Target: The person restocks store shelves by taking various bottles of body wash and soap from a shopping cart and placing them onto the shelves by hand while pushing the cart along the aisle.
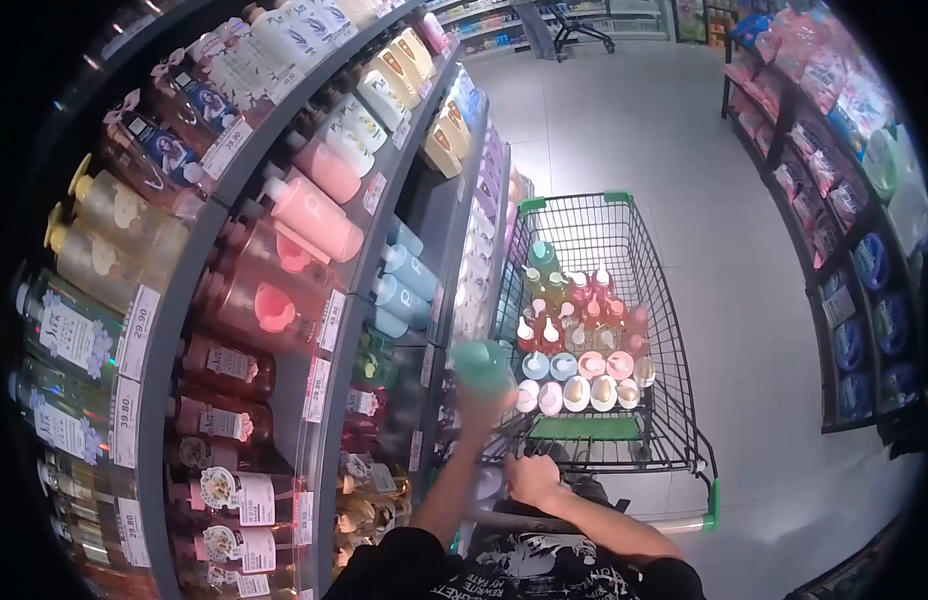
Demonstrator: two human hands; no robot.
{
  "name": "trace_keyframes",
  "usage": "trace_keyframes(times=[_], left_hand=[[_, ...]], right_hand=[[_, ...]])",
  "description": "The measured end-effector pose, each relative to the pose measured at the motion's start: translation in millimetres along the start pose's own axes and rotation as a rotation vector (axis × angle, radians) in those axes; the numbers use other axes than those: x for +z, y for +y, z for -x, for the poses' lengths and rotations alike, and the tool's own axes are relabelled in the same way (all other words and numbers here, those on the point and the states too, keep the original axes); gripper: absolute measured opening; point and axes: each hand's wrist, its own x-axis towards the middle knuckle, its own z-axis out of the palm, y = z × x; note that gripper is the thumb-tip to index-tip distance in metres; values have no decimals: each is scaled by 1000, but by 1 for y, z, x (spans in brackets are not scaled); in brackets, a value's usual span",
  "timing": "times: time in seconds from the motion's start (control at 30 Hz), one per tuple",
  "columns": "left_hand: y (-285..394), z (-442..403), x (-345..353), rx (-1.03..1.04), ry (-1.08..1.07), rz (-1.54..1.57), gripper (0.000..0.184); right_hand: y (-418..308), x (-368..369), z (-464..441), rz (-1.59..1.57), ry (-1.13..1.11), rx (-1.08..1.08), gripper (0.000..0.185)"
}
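Observation:
My left hand [490, 408] is closed around a green bottle [482, 366], smeared by motion, between the shelf and the left side of the shopping cart [668, 330]. At the near end of the cart, close to its green flap [586, 428], my right hand [533, 480] is curled into a fist; whatever its fingers hold is hidden. Inside the cart, pump bottles [591, 320] stand upright in rows, in pink, red, amber, blue and white. A taller green bottle [544, 258] is at their far left corner.
Shelves [356, 250] with price tags and many bottles rise along my left, close to the cart. Dark racks [819, 250] of pink packs and blue packages line the right. Tiled floor [624, 120] runs ahead, with a person's legs [534, 30] beside another cart [584, 35] at the far end.

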Motion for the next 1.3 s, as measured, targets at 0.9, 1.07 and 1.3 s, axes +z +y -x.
trace_keyframes(times=[0.9, 1.07, 1.3], left_hand=[[-143, -89, -63, -321, 590, 163, 56], [-128, -96, -60, -547, 673, 199, 64], [-157, -95, -67, -773, 741, 96, 82]], right_hand=[[2, -29, -66, 34, 92, 11, 17], [1, -27, -66, 16, 93, 30, 18], [-7, -43, -61, 42, 17, 51, 20]])
